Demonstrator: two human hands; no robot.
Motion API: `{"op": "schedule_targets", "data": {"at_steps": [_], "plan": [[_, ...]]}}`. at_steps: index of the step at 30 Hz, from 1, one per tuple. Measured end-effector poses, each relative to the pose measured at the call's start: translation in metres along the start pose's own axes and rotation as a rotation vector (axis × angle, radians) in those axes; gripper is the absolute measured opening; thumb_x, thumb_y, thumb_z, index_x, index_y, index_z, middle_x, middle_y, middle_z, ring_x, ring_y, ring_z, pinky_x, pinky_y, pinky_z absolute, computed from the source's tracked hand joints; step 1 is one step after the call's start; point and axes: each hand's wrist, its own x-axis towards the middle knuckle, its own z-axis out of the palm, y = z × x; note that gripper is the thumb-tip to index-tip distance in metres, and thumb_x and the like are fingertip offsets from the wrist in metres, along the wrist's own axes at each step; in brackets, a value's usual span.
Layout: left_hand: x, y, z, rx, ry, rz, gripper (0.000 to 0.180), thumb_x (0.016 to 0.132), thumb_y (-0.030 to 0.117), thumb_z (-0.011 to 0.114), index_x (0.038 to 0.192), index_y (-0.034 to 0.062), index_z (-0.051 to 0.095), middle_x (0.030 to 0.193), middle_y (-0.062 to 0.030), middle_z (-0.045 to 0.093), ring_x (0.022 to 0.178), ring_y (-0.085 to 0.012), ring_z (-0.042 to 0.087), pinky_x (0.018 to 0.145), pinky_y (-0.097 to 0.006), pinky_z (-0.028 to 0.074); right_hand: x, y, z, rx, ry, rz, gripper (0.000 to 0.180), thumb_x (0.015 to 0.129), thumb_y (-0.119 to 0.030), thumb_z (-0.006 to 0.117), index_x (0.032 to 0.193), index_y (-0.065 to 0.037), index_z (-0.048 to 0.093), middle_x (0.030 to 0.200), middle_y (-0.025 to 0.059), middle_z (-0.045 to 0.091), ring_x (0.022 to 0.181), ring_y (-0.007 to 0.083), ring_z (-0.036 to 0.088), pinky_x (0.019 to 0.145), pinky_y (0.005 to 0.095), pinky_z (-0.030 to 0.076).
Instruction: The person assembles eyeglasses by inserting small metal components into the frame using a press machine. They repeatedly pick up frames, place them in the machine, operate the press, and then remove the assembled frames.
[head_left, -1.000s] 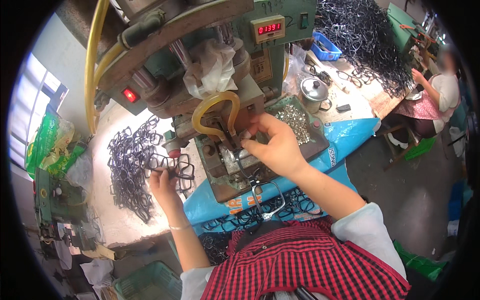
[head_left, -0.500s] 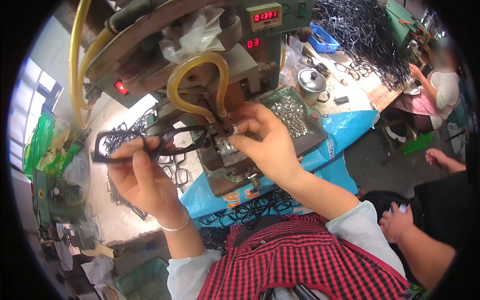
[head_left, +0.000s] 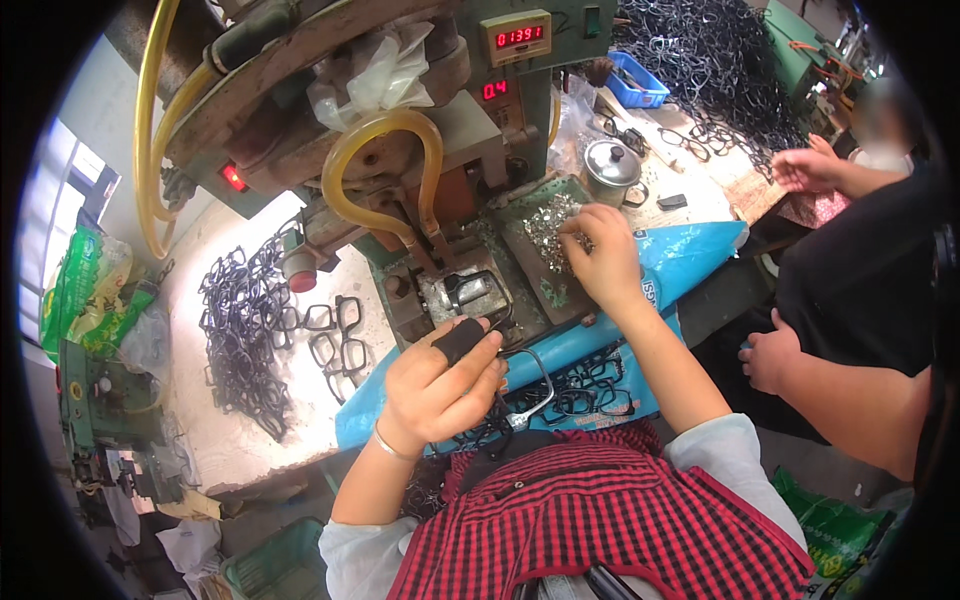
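In my left hand [head_left: 440, 385] I hold a black eyeglass frame [head_left: 547, 376] at the front of the press machine. One rim of the frame lies over the metal fixture [head_left: 437, 300], below the yellow hose [head_left: 333, 170]; the other rim sticks out toward my apron. A black cover [head_left: 459, 341] wraps one finger of this hand. My right hand [head_left: 607, 262] is at the tray's pile of small shiny metal pieces [head_left: 548, 228], its fingers bent together at the pile's edge. Whatever is between those fingertips is too small to make out.
Left of the machine lies a heap of black eyeglass frames [head_left: 245, 340]. A lidded metal pot [head_left: 611, 168], a blue basket [head_left: 637, 82] and a large frame pile [head_left: 715, 60] stand beyond the tray. A person in black [head_left: 850, 290] is close on my right.
My left hand has brought the eyeglass frame rightward and down onto the fixture. My right hand has left the machine's head and moved right to the metal pieces. The person beside me has leaned in.
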Motion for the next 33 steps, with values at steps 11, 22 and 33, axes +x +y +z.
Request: {"op": "schedule_targets", "data": {"at_steps": [11, 22, 33], "plan": [[-0.004, 0.034, -0.003, -0.078, -0.053, -0.349, 0.022, 0.072, -0.001, 0.075, 0.092, 0.0029, 0.065, 0.104, -0.0169, 0.071, 0.099, -0.0365, 0.068, 0.085, -0.042, 0.054, 0.006, -0.004, 0.024, -0.211, -0.049, -0.132, 0.017, 0.073, -0.016, 0.071, 0.087, -0.008, 0.066, 0.120, 0.0135, 0.059, 0.122, 0.0329, 0.051, 0.080, 0.0462, 0.051], [-0.112, -0.061, -0.102, 0.817, -0.189, -1.307, 0.028, 0.090, 0.029, 0.067, 0.096, 0.0014, 0.070, 0.101, -0.0164, 0.065, 0.094, -0.0308, 0.061, 0.085, -0.042, 0.047, 0.007, -0.010, 0.006, 0.104, 0.106, -0.022, 0.005, 0.077, -0.011, 0.069, 0.080, -0.006, 0.071, 0.079, 0.0103, 0.068, 0.080, 0.0314, 0.065, 0.072, 0.0418, 0.051], [-0.200, -0.076, -0.050, 0.779, -0.097, -1.624, 0.029, 0.091, 0.033, 0.062, 0.088, 0.0036, 0.064, 0.089, -0.0130, 0.066, 0.083, -0.0332, 0.063, 0.073, -0.046, 0.048, -0.018, -0.011, -0.017, 0.257, 0.041, 0.173, 0.008, 0.075, -0.003, 0.072, 0.083, -0.004, 0.070, 0.078, 0.0084, 0.067, 0.076, 0.0246, 0.064, 0.071, 0.0347, 0.050]]}}
